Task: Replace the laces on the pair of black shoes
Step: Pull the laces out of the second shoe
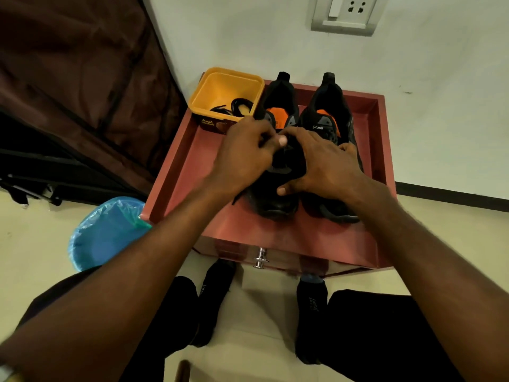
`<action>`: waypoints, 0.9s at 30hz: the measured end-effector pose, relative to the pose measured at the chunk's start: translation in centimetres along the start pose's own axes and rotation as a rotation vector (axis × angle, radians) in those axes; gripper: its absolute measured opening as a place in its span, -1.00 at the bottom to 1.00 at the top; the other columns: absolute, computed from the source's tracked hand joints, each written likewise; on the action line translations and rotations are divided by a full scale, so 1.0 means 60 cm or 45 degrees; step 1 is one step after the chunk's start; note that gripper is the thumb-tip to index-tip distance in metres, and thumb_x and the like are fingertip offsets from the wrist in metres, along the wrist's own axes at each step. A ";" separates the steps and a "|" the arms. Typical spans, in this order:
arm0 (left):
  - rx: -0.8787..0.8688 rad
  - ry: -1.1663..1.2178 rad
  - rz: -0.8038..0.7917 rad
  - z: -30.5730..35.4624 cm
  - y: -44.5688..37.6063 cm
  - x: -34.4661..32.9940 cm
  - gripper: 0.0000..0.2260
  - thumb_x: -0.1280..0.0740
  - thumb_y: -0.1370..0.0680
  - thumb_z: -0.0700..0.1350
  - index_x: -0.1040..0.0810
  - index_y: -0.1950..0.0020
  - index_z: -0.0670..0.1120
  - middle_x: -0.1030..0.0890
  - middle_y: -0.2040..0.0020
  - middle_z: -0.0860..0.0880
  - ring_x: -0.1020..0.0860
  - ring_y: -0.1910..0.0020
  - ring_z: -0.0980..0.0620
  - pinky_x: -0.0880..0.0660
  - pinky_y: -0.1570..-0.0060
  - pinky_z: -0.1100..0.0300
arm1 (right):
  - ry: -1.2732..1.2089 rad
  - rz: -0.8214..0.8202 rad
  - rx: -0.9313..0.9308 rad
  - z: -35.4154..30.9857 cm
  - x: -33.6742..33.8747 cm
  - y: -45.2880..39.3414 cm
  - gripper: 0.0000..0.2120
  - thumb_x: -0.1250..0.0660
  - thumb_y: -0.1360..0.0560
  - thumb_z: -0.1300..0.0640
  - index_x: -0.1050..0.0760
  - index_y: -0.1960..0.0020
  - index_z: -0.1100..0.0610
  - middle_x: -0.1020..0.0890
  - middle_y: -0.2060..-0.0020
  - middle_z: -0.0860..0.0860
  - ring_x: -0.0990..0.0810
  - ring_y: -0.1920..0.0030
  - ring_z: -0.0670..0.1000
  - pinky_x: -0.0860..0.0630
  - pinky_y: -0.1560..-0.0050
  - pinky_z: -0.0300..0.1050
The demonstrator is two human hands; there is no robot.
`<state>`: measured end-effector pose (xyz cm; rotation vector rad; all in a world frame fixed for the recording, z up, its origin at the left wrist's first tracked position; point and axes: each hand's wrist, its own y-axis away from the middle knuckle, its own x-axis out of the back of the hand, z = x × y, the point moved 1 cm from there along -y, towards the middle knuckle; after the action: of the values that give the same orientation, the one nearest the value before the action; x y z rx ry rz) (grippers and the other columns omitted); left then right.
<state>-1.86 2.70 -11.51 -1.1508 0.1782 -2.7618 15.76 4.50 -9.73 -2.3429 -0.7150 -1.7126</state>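
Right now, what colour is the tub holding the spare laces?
Yellow tub, head view.

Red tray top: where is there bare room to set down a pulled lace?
Bare patches on the red tray: left of the left shoe below the yellow tub, and the front strip. Crowded where left hand and right hand work beside the right shoe.

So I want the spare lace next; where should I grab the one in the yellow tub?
Probably pinch the raised coil of the black lace from straight above. The yellow tub is open at the top with tall walls, and the left shoe crowds its right side, so above looks the only free way in.
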 end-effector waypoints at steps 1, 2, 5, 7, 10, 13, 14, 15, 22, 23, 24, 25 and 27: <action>-0.068 -0.158 -0.081 -0.001 0.004 -0.005 -0.84 -0.44 -0.57 0.05 -0.68 -0.05 0.00 -0.58 -0.01 0.01 -0.58 0.04 0.07 -0.52 0.13 0.12 | -0.006 0.003 0.004 0.001 0.000 0.000 0.08 -0.59 -0.22 -0.35 -0.08 -0.58 -0.25 -0.31 -0.57 -0.13 -0.39 -0.51 0.07 -0.21 -0.41 0.35; -0.120 -0.278 -0.130 -0.002 0.007 -0.009 -0.82 -0.46 -0.56 0.03 -0.69 -0.11 0.00 -0.55 -0.06 -0.01 -0.56 -0.01 0.00 -0.50 0.12 0.09 | -0.007 0.000 0.004 0.002 0.000 0.000 0.08 -0.59 -0.22 -0.35 -0.09 -0.58 -0.25 -0.32 -0.56 -0.13 -0.39 -0.50 0.07 -0.21 -0.41 0.34; -0.160 -0.447 -0.118 -0.002 0.010 -0.013 -0.77 -0.48 -0.55 -0.01 -0.69 -0.19 0.00 -0.53 -0.10 -0.05 -0.54 -0.08 -0.07 -0.44 0.14 0.09 | -0.009 -0.003 0.005 0.003 0.000 -0.001 0.08 -0.59 -0.22 -0.35 -0.10 -0.58 -0.26 -0.32 -0.56 -0.13 -0.39 -0.50 0.07 -0.21 -0.40 0.33; -0.141 -0.466 -0.064 0.003 0.010 -0.015 -0.83 -0.50 -0.54 -0.03 -0.72 -0.12 0.02 -0.55 -0.08 -0.02 -0.55 -0.07 -0.04 -0.45 0.15 0.09 | -0.012 0.000 0.006 0.002 -0.002 -0.001 0.08 -0.59 -0.21 -0.35 -0.10 -0.58 -0.26 -0.31 -0.56 -0.14 -0.39 -0.50 0.06 -0.21 -0.40 0.31; 0.069 -0.145 0.023 0.008 0.011 -0.009 -0.97 -0.53 -0.49 -0.09 -0.74 0.10 0.04 -0.66 0.12 0.11 -0.62 0.12 0.13 -0.60 0.17 0.10 | -0.012 -0.004 0.000 0.002 -0.001 -0.001 0.07 -0.59 -0.22 -0.35 -0.10 -0.57 -0.27 -0.32 -0.57 -0.14 -0.39 -0.51 0.06 -0.20 -0.41 0.30; 0.228 0.000 0.083 0.010 0.009 -0.003 -0.94 -0.49 -0.51 -0.14 -0.68 0.15 -0.01 -0.68 0.22 0.10 -0.65 0.20 0.16 -0.63 0.20 0.09 | -0.013 0.003 -0.006 0.004 -0.001 0.002 0.08 -0.60 -0.23 -0.33 -0.08 -0.58 -0.26 -0.32 -0.57 -0.15 -0.37 -0.52 0.05 -0.18 -0.41 0.28; 0.281 0.111 0.127 0.009 0.006 0.001 -0.92 -0.46 -0.54 -0.17 -0.64 0.15 -0.04 -0.70 0.20 0.07 -0.67 0.18 0.13 -0.62 0.20 0.10 | -0.017 0.001 -0.004 0.004 -0.001 0.003 0.07 -0.60 -0.24 -0.33 -0.08 -0.58 -0.26 -0.32 -0.57 -0.15 -0.37 -0.52 0.05 -0.17 -0.41 0.27; 0.357 0.317 0.181 0.008 0.002 0.006 -0.90 -0.41 -0.57 -0.20 -0.60 0.14 -0.07 -0.72 0.17 0.02 -0.69 0.14 0.09 -0.62 0.18 0.10 | -0.024 0.000 -0.003 0.004 0.000 0.003 0.07 -0.60 -0.24 -0.32 -0.08 -0.58 -0.26 -0.33 -0.57 -0.15 -0.37 -0.52 0.05 -0.16 -0.41 0.27; 0.418 0.971 0.177 0.022 0.004 0.015 -0.95 -0.23 -0.72 -0.16 -0.41 -0.08 -0.13 -0.61 0.18 -0.01 -0.65 0.24 0.11 -0.46 0.34 0.28 | -0.013 -0.005 -0.008 0.001 0.002 0.001 0.08 -0.60 -0.26 -0.32 -0.06 -0.60 -0.24 -0.37 -0.55 -0.12 -0.39 -0.52 0.08 -0.17 -0.41 0.29; 0.258 0.665 0.122 0.019 0.006 0.008 -0.95 -0.28 -0.69 -0.17 -0.43 -0.06 -0.12 -0.60 0.18 0.02 -0.61 0.26 0.18 -0.45 0.35 0.33 | -0.010 -0.001 -0.007 0.001 0.001 0.001 0.09 -0.60 -0.25 -0.32 -0.05 -0.60 -0.24 -0.37 -0.55 -0.12 -0.39 -0.51 0.08 -0.17 -0.41 0.28; 0.121 0.406 0.048 0.015 0.008 0.000 -0.95 -0.33 -0.66 -0.17 -0.48 -0.06 -0.10 -0.59 0.14 0.04 -0.58 0.23 0.22 -0.47 0.30 0.35 | -0.005 0.004 -0.005 0.002 0.001 0.002 0.10 -0.59 -0.25 -0.33 -0.04 -0.60 -0.23 -0.37 -0.55 -0.12 -0.39 -0.51 0.07 -0.18 -0.40 0.28; 0.027 0.186 -0.045 0.013 0.009 -0.006 -0.94 -0.38 -0.63 -0.17 -0.53 -0.07 -0.09 -0.58 0.08 0.05 -0.58 0.15 0.20 -0.51 0.21 0.31 | -0.001 0.005 -0.001 0.003 0.000 0.002 0.10 -0.59 -0.25 -0.33 -0.04 -0.60 -0.23 -0.37 -0.55 -0.13 -0.40 -0.51 0.07 -0.19 -0.40 0.28; -0.085 -0.179 -0.153 0.010 0.010 -0.018 -0.88 -0.42 -0.59 -0.17 -0.60 -0.12 -0.10 -0.54 -0.04 0.01 -0.56 0.03 0.06 -0.55 0.07 0.15 | -0.003 0.006 0.007 0.004 -0.002 0.000 0.09 -0.58 -0.25 -0.34 -0.05 -0.59 -0.23 -0.40 -0.53 -0.14 -0.42 -0.49 0.07 -0.20 -0.39 0.28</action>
<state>-0.65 2.24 -11.94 -1.4109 0.1926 -2.7824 15.92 4.54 -9.91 -2.3410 -0.7135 -1.7043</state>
